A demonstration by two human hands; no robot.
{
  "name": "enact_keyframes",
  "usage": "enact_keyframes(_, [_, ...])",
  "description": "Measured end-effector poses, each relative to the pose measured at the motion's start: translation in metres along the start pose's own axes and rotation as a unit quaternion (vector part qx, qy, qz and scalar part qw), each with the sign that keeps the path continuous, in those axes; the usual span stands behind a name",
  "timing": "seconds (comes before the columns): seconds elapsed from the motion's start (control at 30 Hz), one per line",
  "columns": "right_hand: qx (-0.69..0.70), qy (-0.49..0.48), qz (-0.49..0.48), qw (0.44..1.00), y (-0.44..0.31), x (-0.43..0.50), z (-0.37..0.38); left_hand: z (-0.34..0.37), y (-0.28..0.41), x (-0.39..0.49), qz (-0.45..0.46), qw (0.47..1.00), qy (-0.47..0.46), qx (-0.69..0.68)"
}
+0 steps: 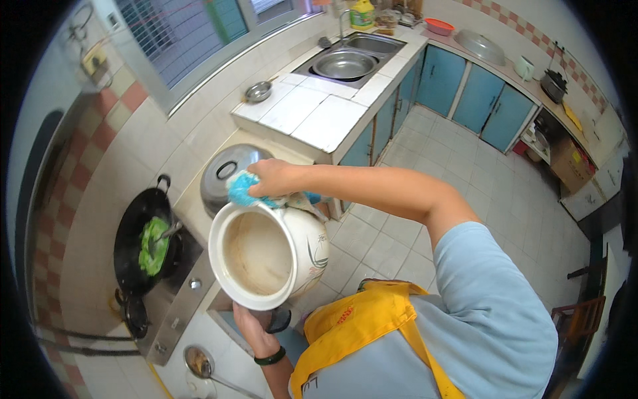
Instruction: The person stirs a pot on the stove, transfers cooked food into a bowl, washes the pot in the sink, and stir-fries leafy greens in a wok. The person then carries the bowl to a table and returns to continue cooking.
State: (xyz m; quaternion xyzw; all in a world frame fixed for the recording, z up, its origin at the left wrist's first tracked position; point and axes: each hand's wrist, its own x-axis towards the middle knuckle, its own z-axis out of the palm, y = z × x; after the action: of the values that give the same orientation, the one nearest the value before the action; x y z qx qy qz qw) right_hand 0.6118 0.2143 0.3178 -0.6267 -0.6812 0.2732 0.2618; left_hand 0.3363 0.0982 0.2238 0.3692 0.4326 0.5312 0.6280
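Observation:
A white ceramic pot point(313, 254) with a painted plant design is tipped on its side before me, its mouth facing the stove. Its pale inner wall bears brownish stains. My right hand point(274, 178) grips a blue-and-white cloth point(243, 188) against the upper side of the pot. From below, my left hand point(253, 324), with a dark bangle at the wrist, holds the pot's lower side; the fingers are partly hidden. Beside that hand a black handle-like part point(279, 320) juts out. A black wok point(142, 199) holds green leafy vegetables point(153, 247) and a metal utensil point(172, 229).
Behind the cloth lies a domed metal lid point(212, 169). The stove's steel front point(172, 311) has knobs. A ladle point(199, 360) rests at the lower left. Farther off are a tiled counter point(324, 117), a sink with a metal basin point(344, 65) and blue cabinets point(441, 80).

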Motion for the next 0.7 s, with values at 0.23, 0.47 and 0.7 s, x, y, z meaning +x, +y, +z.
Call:
enact_keyframes(0.23, [0.086, 0.173, 0.088, 0.977, 0.148, -0.041, -0.093, 0.128, -0.029, 0.081, -0.023, 0.993, -0.073, 0.085])
enact_keyframes(0.47, [0.347, 0.210, 0.129, 0.905, 0.273, -0.039, -0.153, 0.238, -0.072, 0.187, -0.006, 0.979, -0.195, 0.057])
enact_keyframes(0.7, [0.326, 0.272, 0.185, 0.886, 0.394, -0.015, -0.246, 0.385, -0.127, 0.278, -0.068, 0.972, -0.207, 0.090])
